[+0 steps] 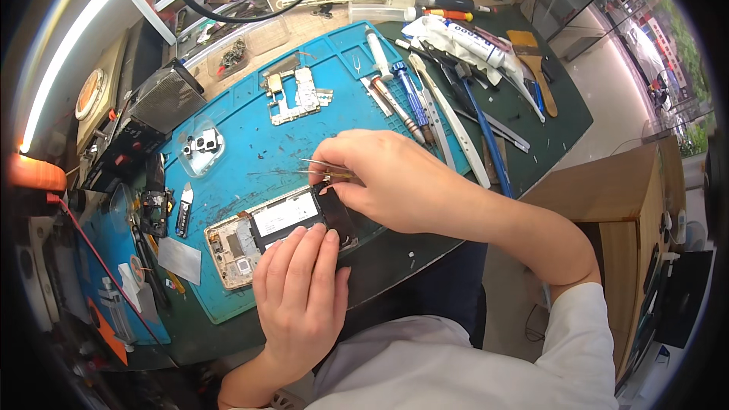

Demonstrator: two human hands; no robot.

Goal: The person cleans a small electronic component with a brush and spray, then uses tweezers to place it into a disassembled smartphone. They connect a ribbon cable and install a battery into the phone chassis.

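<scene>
An opened smartphone lies on the blue work mat, its inner parts showing. A battery with a white label sits in its middle, and a black panel covers its right end. My left hand rests on the phone's near edge with fingers stretched out over the battery. My right hand holds a pair of tweezers, whose tips point left above the mat. Its thumb and fingertip meet at the phone's far right edge, by the black panel; whether they also pinch something there is hard to make out.
A metal phone frame part lies farther back on the mat. Left of it stands a clear dish with small camera modules. Screwdrivers, tweezers and a brush crowd the right. A black cable loops overhead.
</scene>
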